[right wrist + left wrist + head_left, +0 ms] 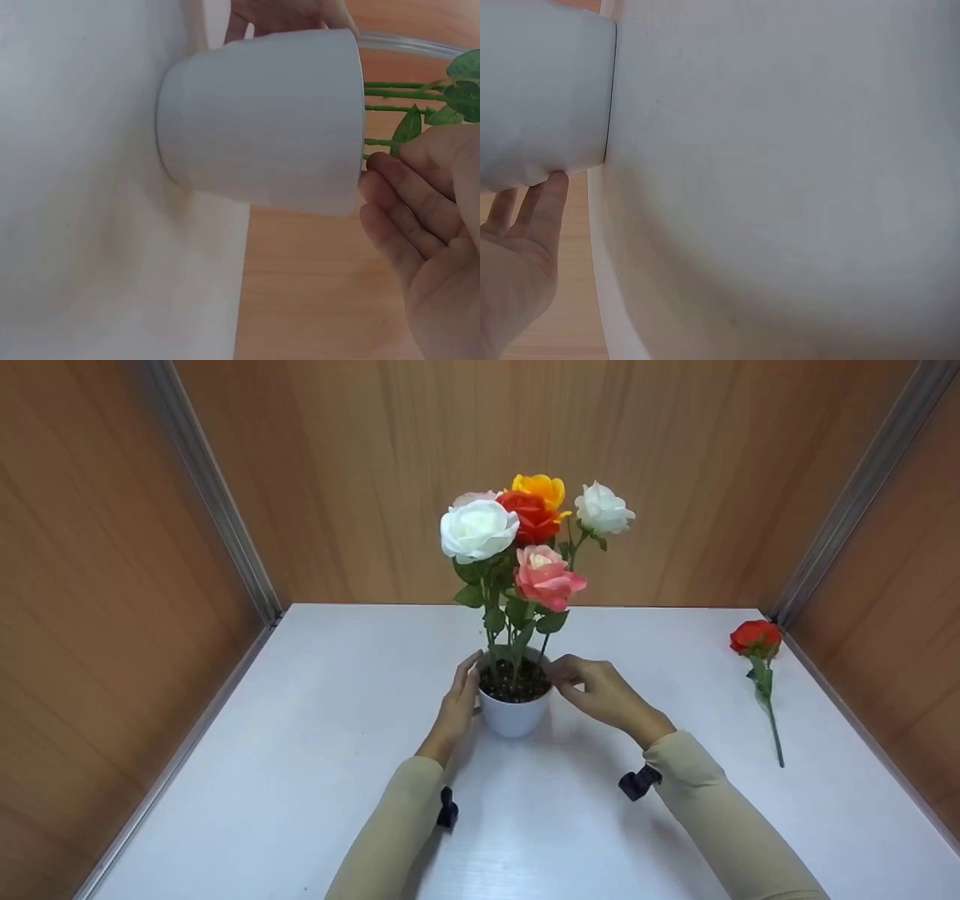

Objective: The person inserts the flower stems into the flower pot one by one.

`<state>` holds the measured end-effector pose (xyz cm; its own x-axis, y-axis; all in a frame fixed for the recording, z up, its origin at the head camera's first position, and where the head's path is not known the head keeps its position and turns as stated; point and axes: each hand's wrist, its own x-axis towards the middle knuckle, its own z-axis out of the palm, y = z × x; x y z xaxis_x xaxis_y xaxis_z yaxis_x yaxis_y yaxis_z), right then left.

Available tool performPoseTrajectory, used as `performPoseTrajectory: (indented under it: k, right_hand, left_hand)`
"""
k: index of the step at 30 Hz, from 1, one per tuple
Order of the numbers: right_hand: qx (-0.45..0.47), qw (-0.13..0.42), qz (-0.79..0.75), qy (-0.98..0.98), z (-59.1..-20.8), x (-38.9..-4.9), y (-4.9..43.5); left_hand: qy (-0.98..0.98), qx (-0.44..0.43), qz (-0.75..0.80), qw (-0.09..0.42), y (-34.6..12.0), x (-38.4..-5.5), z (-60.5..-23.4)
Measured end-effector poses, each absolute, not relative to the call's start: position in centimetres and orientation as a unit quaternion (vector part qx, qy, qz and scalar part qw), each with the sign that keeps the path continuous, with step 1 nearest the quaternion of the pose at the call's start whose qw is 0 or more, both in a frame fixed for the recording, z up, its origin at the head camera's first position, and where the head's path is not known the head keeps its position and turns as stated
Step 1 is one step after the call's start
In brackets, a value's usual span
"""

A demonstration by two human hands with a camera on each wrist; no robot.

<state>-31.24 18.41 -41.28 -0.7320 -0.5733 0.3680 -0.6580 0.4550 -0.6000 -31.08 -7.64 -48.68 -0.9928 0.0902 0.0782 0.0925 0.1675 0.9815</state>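
Note:
A white flowerpot (514,718) filled with dark soil stands upright on the table, holding several artificial roses. Among them are a white rose (478,531), a red rose (531,516), a pink rose (549,577) and a yellow rose (541,489). Another white rose (603,508) leans out to the right. My left hand (456,709) rests against the pot's left side, its extended fingers (549,214) touching the wall. At the right rim, my right hand (600,690) pinches a rose stem low down, thumb against bent fingers (390,169); the fingertips partly hide the stem.
A single red rose (756,637) with its green stem lies on the white table (337,705) at the right. Wooden panels (360,487) enclose the table at the back and both sides, with metal strips along the corners.

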Motion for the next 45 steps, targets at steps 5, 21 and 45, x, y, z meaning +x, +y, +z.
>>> performPoseTrajectory:
  k: [5, 21, 45]
  right_hand:
    - [0.357, 0.061, 0.36, -0.86, -41.7, -31.4, 20.2]
    - [0.199, 0.038, 0.337, -0.919, -44.9, -32.3, 30.2]
    - [-0.018, -0.018, 0.376, -0.926, -46.2, -30.7, 43.3]
  left_hand:
    - [-0.762, -0.056, -0.645, 0.004, -7.7, -31.2, -48.6]
    - [-0.765, -0.06, -0.641, 0.008, -7.6, -31.2, -48.4]
    - [-0.77, -0.059, -0.635, 0.005, -7.6, -31.3, -48.8]
